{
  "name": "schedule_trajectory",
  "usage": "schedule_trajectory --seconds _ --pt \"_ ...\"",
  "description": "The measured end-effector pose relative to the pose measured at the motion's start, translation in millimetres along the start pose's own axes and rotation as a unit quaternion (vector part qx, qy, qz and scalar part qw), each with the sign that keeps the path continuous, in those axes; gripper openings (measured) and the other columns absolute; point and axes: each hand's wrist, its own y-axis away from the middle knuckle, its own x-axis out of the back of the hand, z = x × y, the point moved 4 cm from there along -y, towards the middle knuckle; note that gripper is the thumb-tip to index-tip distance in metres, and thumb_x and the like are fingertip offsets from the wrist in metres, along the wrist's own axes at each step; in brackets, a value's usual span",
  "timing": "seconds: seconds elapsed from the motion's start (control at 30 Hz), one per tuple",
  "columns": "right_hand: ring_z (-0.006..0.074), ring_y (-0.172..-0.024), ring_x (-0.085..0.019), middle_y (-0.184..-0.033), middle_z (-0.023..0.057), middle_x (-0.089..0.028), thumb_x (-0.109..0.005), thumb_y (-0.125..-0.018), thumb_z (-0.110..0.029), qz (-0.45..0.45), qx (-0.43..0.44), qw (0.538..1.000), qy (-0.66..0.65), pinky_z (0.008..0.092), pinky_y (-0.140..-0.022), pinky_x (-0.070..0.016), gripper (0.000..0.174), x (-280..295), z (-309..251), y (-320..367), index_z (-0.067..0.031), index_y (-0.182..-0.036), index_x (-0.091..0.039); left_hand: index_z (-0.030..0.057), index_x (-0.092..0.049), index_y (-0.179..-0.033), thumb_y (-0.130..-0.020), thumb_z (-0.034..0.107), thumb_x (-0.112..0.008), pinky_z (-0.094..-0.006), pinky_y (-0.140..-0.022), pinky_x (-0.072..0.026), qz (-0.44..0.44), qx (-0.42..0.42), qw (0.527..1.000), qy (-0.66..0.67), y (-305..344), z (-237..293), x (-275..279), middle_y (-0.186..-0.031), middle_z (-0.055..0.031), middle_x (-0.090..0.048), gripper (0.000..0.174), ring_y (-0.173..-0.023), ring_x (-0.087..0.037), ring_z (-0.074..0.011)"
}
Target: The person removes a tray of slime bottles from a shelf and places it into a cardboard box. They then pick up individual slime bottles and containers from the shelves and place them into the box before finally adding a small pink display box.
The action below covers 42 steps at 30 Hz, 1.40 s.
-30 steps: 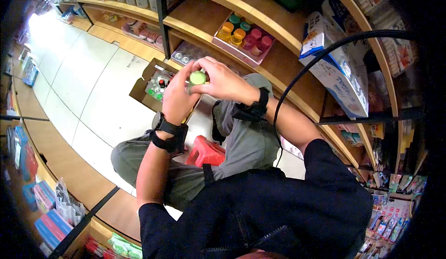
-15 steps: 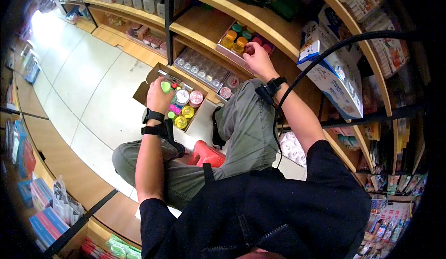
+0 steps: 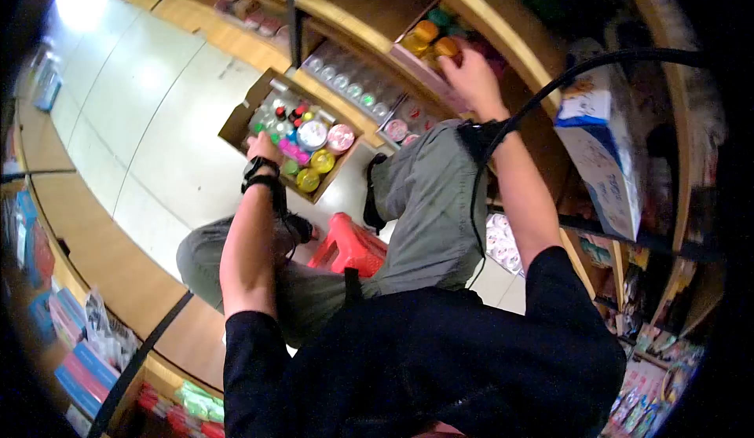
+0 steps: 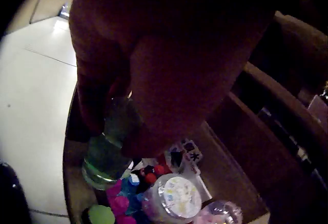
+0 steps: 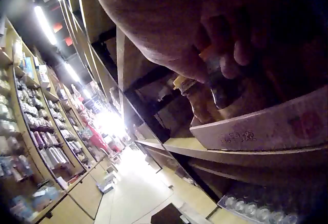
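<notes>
My left hand (image 3: 263, 149) is low at the left side of a cardboard box (image 3: 232, 131) on the floor. In the left wrist view its fingers grip a clear green-tinted bottle (image 4: 102, 165), with the bottle's base over the box's contents. Inside are a white-lidded jar (image 3: 312, 135), a pink-lidded jar (image 3: 340, 137), yellow containers (image 3: 309, 179) and bright pink pieces (image 3: 294, 152). On the shelf, my right hand (image 3: 473, 80) reaches into a pale pink tray (image 5: 256, 134). Its thumb and fingers pinch an orange-capped bottle (image 3: 446, 47) at the cap; another orange-capped bottle (image 3: 425, 32) stands beside it.
Under the tray is a lower shelf with clear round-topped containers (image 3: 353, 91). A black cable (image 3: 542, 96) loops past my right forearm, near a white-and-blue carton (image 3: 601, 163). A red plastic stool (image 3: 349, 249) is between my legs.
Both hands were together at a green-capped bottle; they have since parted. The left went down with it into the box, while the right moved out to the shelf tray and took an orange-capped bottle.
</notes>
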Motion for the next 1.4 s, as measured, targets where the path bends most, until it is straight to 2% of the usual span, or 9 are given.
schedule_trajectory --seconds 0.3,0.4,0.57,0.63,1.03,1.1,1.2,1.3,1.4 --pt "0.0379 -0.094 -0.058 -0.093 0.0238 -0.062 -0.059 -0.079 -0.039 0.013 -0.029 0.999 -0.041 0.0388 -0.079 -0.0454 0.043 -5 3 3 -0.0003 -0.098 -0.061 0.0037 -0.058 -0.105 -0.079 0.013 -0.055 -0.0400 -0.085 -0.0476 -0.055 0.042 0.994 -0.086 -37 -18 -30 -0.111 -0.0228 -0.054 0.028 -0.100 -0.057 -0.0359" --pt "0.0190 -0.083 -0.060 -0.093 0.0141 -0.064 -0.064 -0.081 -0.029 -0.022 -0.066 0.996 -0.051 0.0304 -0.076 -0.0466 0.049 -3 5 2 -0.0006 -0.119 -0.051 0.0039 -0.060 -0.105 -0.080 0.014 -0.055 -0.0389 -0.085 -0.0484 -0.097 0.053 0.987 -0.115 -45 -18 -35 -0.110 -0.0209 -0.057 0.027 -0.102 -0.058 -0.0328" --pt "0.0195 -0.085 -0.059 -0.093 0.0137 -0.063 -0.064 -0.081 -0.028 -0.047 -0.107 0.991 -0.071 0.0295 -0.078 -0.0453 0.050 -3 -2 7 -0.0015 -0.121 -0.050 0.0087 -0.062 -0.107 -0.081 0.020 -0.057 -0.0378 -0.085 -0.0486 -0.144 0.125 0.974 -0.125 -59 -24 -65 -0.114 -0.0125 -0.059 0.028 -0.104 -0.058 -0.0282" --pt "0.0381 -0.089 -0.059 -0.093 0.0241 -0.062 -0.060 -0.080 -0.041 0.005 -0.058 0.997 -0.057 0.0390 -0.077 -0.0451 0.052 -5 -2 7 0.0026 -0.106 -0.054 0.0089 -0.062 -0.107 -0.083 0.023 -0.055 -0.0378 -0.086 -0.0478 -0.155 0.123 0.974 -0.112 -75 -40 -94 -0.116 -0.0104 -0.058 0.030 -0.107 -0.056 -0.0268" --pt "0.0422 -0.091 -0.057 -0.093 0.0281 -0.060 -0.057 -0.079 -0.050 -0.014 -0.083 0.996 -0.038 0.0424 -0.080 -0.0445 0.060 -8 2 3 -0.0032 -0.116 -0.051 0.0086 -0.057 -0.116 -0.085 0.024 -0.049 -0.0405 -0.090 -0.0450 -0.181 0.072 0.980 0.025 -92 -59 -141 -0.119 -0.0154 -0.055 0.035 -0.110 -0.053 -0.0294" --pt "0.0419 -0.092 -0.057 -0.094 0.0282 -0.060 -0.058 -0.079 -0.049 0.000 -0.062 0.996 -0.059 0.0425 -0.080 -0.0444 0.060 -7 -2 2 -0.0033 -0.117 -0.050 0.0081 -0.058 -0.114 -0.083 0.024 -0.050 -0.0403 -0.089 -0.0453 -0.197 0.073 0.977 -0.023 -87 -50 -129 -0.118 -0.0155 -0.055 0.035 -0.109 -0.054 -0.0292" --pt "0.0211 -0.101 -0.055 -0.109 0.0138 -0.058 -0.062 -0.084 -0.027 -0.062 -0.142 0.986 -0.068 0.0303 -0.089 -0.0405 0.049 -5 1 2 0.0017 -0.121 -0.047 0.0070 -0.060 -0.110 -0.081 0.023 -0.053 -0.0398 -0.088 -0.0461 -0.198 0.092 0.973 -0.071 -54 -12 -66 -0.116 -0.0160 -0.057 0.034 -0.107 -0.055 -0.0292" --pt "0.0339 -0.090 -0.061 -0.095 0.0219 -0.062 -0.062 -0.079 -0.041 -0.008 -0.084 0.994 -0.073 0.0387 -0.079 -0.0461 0.052 5 3 10 -0.0040 -0.114 -0.053 0.0042 -0.064 -0.101 -0.079 0.022 -0.055 -0.0388 -0.087 -0.0471 -0.137 0.108 0.982 -0.067 -43 7 -23 -0.110 -0.0187 -0.059 0.031 -0.104 -0.057 -0.0300" --pt "0.0189 -0.080 -0.062 -0.087 0.0121 -0.065 -0.071 -0.073 -0.020 0.073 -0.009 0.975 -0.210 0.0307 -0.071 -0.0479 0.042 28 -15 29 -0.0024 -0.107 -0.056 0.0016 -0.064 -0.097 -0.077 0.025 -0.057 -0.0403 -0.079 -0.0506 -0.080 -0.073 0.992 -0.070 -25 52 26 -0.094 -0.0189 -0.064 0.031 -0.090 -0.062 -0.0330"
